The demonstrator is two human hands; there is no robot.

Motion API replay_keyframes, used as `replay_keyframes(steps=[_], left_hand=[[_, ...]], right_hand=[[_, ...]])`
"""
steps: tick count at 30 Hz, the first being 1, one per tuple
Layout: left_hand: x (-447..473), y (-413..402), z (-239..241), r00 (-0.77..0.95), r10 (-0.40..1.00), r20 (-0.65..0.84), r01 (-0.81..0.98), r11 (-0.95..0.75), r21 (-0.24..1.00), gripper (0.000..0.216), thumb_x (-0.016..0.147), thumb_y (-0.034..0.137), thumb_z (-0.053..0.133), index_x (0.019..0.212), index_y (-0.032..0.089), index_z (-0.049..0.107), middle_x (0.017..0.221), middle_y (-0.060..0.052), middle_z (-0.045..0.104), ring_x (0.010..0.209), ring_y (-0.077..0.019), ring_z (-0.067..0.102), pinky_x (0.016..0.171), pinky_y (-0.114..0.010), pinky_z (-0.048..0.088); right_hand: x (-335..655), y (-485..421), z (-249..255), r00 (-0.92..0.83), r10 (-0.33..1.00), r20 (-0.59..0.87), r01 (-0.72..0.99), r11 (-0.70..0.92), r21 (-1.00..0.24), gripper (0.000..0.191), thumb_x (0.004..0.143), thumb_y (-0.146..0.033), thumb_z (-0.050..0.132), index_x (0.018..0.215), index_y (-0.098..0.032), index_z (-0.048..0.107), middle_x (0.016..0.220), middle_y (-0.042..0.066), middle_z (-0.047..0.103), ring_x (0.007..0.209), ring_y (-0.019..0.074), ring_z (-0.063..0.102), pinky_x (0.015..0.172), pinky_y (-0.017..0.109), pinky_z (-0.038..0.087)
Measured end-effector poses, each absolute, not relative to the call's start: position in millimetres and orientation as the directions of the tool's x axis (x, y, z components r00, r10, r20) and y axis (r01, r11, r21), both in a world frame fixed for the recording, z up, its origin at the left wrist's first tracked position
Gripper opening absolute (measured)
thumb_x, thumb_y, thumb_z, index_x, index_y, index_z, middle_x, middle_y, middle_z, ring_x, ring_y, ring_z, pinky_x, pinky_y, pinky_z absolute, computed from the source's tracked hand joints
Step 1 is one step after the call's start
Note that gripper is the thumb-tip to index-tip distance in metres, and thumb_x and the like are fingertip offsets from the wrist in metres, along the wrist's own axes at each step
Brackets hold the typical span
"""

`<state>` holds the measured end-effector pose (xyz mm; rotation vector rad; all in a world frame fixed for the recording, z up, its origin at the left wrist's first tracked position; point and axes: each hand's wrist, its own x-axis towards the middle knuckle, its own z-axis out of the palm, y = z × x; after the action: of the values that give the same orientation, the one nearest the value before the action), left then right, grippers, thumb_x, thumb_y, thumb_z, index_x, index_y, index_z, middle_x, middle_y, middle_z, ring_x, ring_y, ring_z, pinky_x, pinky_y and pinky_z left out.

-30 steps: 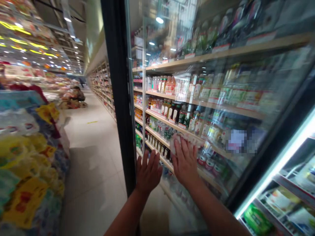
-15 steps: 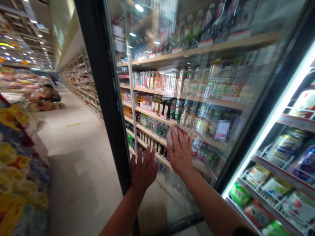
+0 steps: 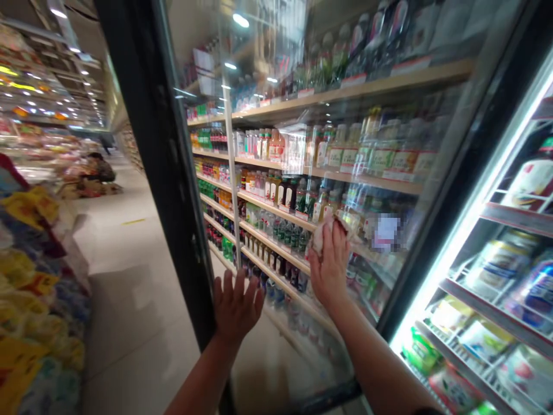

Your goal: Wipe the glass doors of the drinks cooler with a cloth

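A pale, crumpled cloth (image 3: 318, 238) lies pressed against the glass door (image 3: 268, 369) under my right hand (image 3: 330, 265). Its edges stick out around my fingers. My left hand (image 3: 237, 302) is open, fingers spread, resting near the door's black frame (image 3: 173, 173) on the left side of the pane. That hand holds nothing. Through the glass I see shelves of bottled drinks (image 3: 298, 199). The door stands swung out from the lit fridge.
At the right, the lit fridge shelves (image 3: 475, 300) hold cans, bottles and packs. Yellow and blue packaged goods (image 3: 34, 276) are stacked along the left. A person (image 3: 100, 167) crouches farther down the aisle floor (image 3: 133, 265). A pixelated patch covers part of the glass.
My right hand and the cloth have moved right across the glass. The door frame and my left hand appear farther left, and more shelving shows through the pane.
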<state>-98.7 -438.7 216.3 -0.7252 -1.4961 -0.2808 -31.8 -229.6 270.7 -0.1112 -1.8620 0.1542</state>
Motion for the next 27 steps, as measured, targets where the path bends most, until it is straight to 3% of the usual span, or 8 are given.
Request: replay_keyframes(steps=[6,11,17,24,27], left_hand=[[-97,-435,217,-0.017,0.295,0.955,0.509,0.825,-0.246,0.069,0.088,0.022,0.064,0.152,0.017,0.037,0.158,-0.008,0.034,0.151,-0.0298,0.023,0.126,-0.048,0.016],[-99,-433,216,-0.016,0.283,0.959,0.462,0.853,-0.245,0.074,0.085,0.019,0.066,0.152,0.019,0.035,0.160,-0.007,0.031,0.151,-0.0299,0.023,0.126,-0.049,0.018],[-103,-436,214,-0.021,0.282,0.959,0.427,0.870,-0.246,0.076,0.085,0.018,0.066,0.153,0.022,0.033,0.161,-0.005,0.031,0.151,-0.0299,0.024,0.125,-0.050,0.020],[-98,-433,217,0.002,0.297,0.955,0.401,0.874,-0.273,0.078,0.085,0.017,0.063,0.155,0.021,0.029,0.162,-0.007,0.027,0.151,-0.0312,0.022,0.124,-0.052,0.020],[-96,-432,217,-0.002,0.304,0.953,0.388,0.878,-0.280,0.078,0.085,0.017,0.061,0.155,0.021,0.028,0.163,-0.007,0.027,0.152,-0.0308,0.021,0.124,-0.052,0.020]], right_hand=[[-26,-190,249,-0.313,0.174,0.934,-0.032,0.981,-0.193,0.068,0.101,-0.032,0.041,0.159,-0.025,0.008,0.160,0.017,0.031,0.150,0.0289,0.025,0.118,0.059,0.024],[-18,-114,273,-0.177,0.279,0.944,-0.071,0.953,-0.295,0.068,0.101,-0.039,0.042,0.159,-0.023,0.012,0.163,0.018,0.024,0.150,0.0319,0.024,0.116,0.062,0.027],[-5,-49,234,-0.153,0.280,0.948,-0.034,0.957,-0.288,0.070,0.099,-0.041,0.045,0.158,-0.018,0.015,0.159,0.022,0.029,0.148,0.0344,0.028,0.114,0.064,0.029],[-5,-33,279,-0.138,0.385,0.913,-0.109,0.910,-0.400,0.069,0.100,-0.044,0.039,0.158,-0.016,0.015,0.161,0.023,0.025,0.151,0.0351,0.021,0.115,0.068,0.021],[-7,-53,262,-0.189,0.328,0.926,-0.087,0.933,-0.348,0.069,0.101,-0.040,0.039,0.159,-0.018,0.011,0.161,0.022,0.027,0.150,0.0342,0.022,0.116,0.065,0.022]])
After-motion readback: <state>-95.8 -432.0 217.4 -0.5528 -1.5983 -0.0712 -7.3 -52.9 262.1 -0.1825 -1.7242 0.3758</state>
